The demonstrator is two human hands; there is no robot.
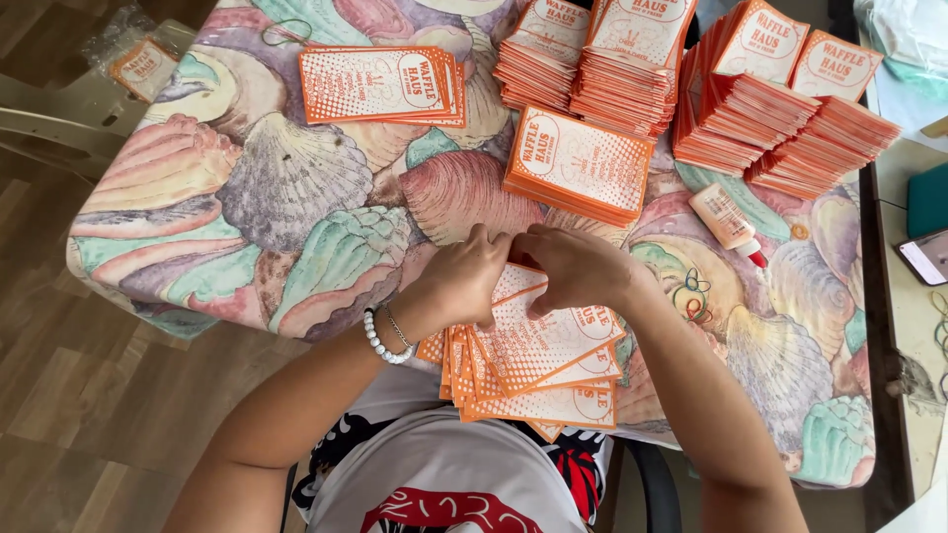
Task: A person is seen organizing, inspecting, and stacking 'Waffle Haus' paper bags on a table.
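At near edge of surface (296,266), shell-patterned cloth cover in pastel pink, green, grey.

Fanned pile of flat orange-and-white printed paper sleeves (538,370), overlapping, hanging slightly past the near edge, close to the torso.

Left hand (464,276), white bead bracelet (380,341) and thin chain at wrist; grip curled shut over top sheet of fanned pile, fingers bent down onto it.

Right hand (578,266), touching left hand at fingertips; grip likewise closed down on same top sheet, thumb side pressing paper. Exact pinch hidden beneath knuckles.

Just beyond right hand, to its right: small glue bottle (726,219), lying on its side, peach body, red tip pointing toward near-right.

Directly beyond both hands: neat squared stack of same sleeves (578,166), set slightly askew.

Further, left of centre: low stack of sleeves laid lengthwise (380,87); green rubber band (286,32) just beyond it on cloth.

Far centre: two taller stacks (592,69) side by side, touching.

Far right: several slumped rows of sleeves (780,109), leaning like shingles, stood against each other.

Off surface, far left: clear plastic bag holding one sleeve (138,61) on pale chair.

Off surface, right: second pale top with phone (926,257), teal object (928,197), rubber bands (938,326).

Wooden floor (99,415) below left.
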